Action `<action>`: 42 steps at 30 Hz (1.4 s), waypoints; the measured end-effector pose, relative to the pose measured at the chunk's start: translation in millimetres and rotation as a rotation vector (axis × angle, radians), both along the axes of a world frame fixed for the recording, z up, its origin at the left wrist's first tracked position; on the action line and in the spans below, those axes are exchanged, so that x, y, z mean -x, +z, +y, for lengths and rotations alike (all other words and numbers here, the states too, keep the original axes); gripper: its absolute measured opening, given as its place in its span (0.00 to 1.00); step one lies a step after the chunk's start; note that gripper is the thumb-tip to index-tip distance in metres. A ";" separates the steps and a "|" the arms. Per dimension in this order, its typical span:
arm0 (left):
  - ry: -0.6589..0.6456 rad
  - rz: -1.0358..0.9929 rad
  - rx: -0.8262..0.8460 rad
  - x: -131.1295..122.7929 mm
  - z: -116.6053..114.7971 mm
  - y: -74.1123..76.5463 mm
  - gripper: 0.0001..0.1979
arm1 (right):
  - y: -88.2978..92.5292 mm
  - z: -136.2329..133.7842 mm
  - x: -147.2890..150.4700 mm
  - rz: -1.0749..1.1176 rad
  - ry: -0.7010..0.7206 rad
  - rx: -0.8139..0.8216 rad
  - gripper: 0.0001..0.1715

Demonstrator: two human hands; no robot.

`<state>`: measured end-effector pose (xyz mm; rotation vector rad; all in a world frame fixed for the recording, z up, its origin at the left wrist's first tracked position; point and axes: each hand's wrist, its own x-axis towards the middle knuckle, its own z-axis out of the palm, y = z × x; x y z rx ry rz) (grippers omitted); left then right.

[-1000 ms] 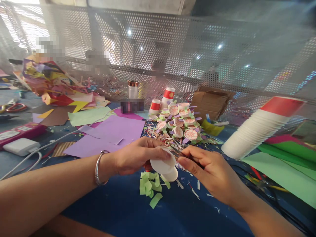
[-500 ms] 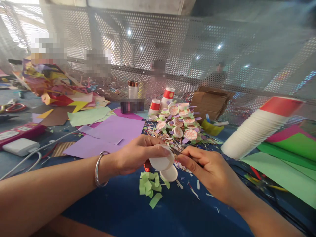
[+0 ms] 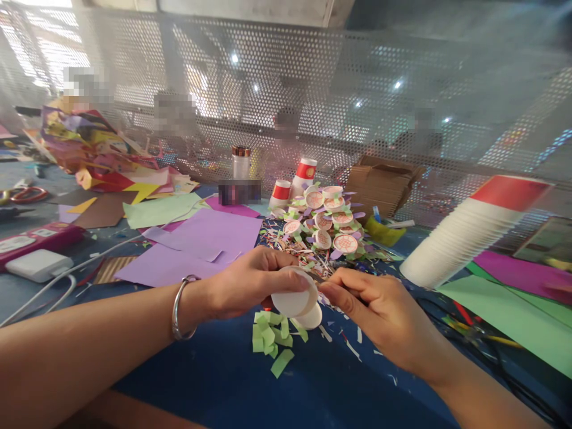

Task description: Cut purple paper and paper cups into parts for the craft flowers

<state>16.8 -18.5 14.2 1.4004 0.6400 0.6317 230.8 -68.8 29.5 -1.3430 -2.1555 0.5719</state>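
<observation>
My left hand [image 3: 250, 280], with a silver bangle on its wrist, pinches a round white paper disc [image 3: 288, 296] between thumb and fingers. Behind that disc shows the edge of another layer. My right hand [image 3: 366, 304] is closed beside the disc's right edge, around a slim metal tool that is mostly hidden; its kind I cannot make out. Under the held disc a white disc [image 3: 310, 317] lies on the blue table. Small light green paper strips [image 3: 270, 333] lie in a heap just in front. Beyond my hands rises a pile of cup bottoms [image 3: 322, 221] with green and purple tabs.
At right leans a long stack of paper cups [image 3: 465, 238] beside coloured sheets [image 3: 518, 319]. Purple paper [image 3: 214, 232] and a white cable [image 3: 67, 289] lie left. Cardboard [image 3: 379, 185] stands against the perforated metal screen [image 3: 268, 77]. Paper scraps litter the table.
The disc in my left hand has tilted and shifted slightly right. My right hand has barely moved, and its tool shows less. At far right, the magenta and green sheets have shifted.
</observation>
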 end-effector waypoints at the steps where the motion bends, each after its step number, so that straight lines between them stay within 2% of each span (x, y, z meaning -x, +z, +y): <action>1: 0.000 0.003 -0.003 0.0 -0.1 0.2 0.14 | 0.0 0.0 0.1 -0.003 0.002 -0.004 0.27; 5: -0.012 -0.008 0.010 0.3 -0.9 1.1 0.14 | -0.3 -0.4 -0.1 -0.015 0.008 -0.015 0.27; 15: -0.099 -0.143 0.180 3.3 0.7 0.4 0.13 | 2.1 -3.3 1.8 0.021 0.047 -0.024 0.26; 22: -0.102 -0.150 0.173 1.6 2.0 -2.7 0.12 | -1.9 -1.1 1.4 0.001 0.032 -0.056 0.26; 26: -0.095 -0.208 0.242 0.3 1.0 -1.9 0.10 | -0.1 -3.0 1.7 0.035 0.052 -0.074 0.25; 30: -0.139 -0.248 0.299 -1.5 -0.7 0.9 0.07 | 2.1 -5.5 1.8 0.066 0.072 -0.076 0.26; 34: -0.176 -0.250 0.283 -1.8 -1.0 1.5 0.08 | 3.6 -6.7 2.6 0.085 0.076 -0.036 0.26; 36: -0.169 -0.221 0.229 -0.2 -0.6 1.7 0.10 | 4.0 -7.1 3.0 0.095 0.080 -0.018 0.26; 38: -0.162 -0.163 0.071 2.9 -0.1 3.0 0.12 | 3.8 -7.0 3.3 0.110 0.084 0.004 0.26; 42: -0.091 0.019 -0.498 9.7 1.3 8.1 0.12 | 1.0 -4.1 3.3 0.149 0.089 0.075 0.27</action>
